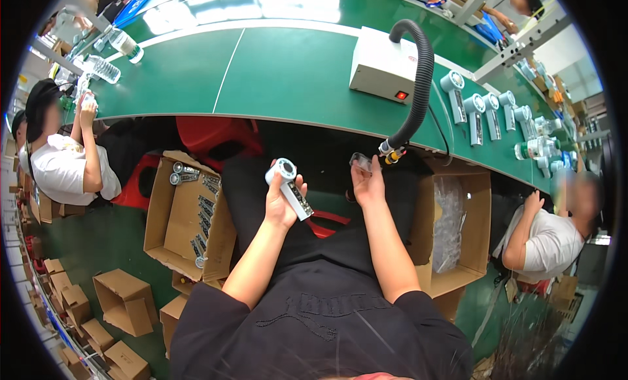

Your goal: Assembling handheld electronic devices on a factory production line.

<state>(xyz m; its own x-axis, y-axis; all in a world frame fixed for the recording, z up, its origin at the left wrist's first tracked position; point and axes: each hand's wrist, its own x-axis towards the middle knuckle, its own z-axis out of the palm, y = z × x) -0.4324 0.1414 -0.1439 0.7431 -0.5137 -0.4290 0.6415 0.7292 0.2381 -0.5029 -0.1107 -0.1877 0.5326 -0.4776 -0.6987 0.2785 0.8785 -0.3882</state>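
My left hand (281, 208) is wrapped round a light-blue handheld device (299, 202) with a round, ring-like head and a straight handle. Dark inner parts show along the handle's exposed side. To the right, my right hand (370, 185) holds a small clear plastic piece (360, 161) between thumb and fingers, palm up. The two hands are apart, above my lap. Just beyond the right hand hangs the nozzle (392, 152) of a black corrugated hose (424, 66), which comes from a white box-shaped machine (383, 66) with a lit red switch.
By my left leg, a cardboard box (157, 229) holds several similar device parts (205, 213). At my right, another box (472, 249) contains clear plastic pieces (447, 223). Several light-blue devices (475, 118) stand on the green table (288, 72). Co-workers sit at both sides.
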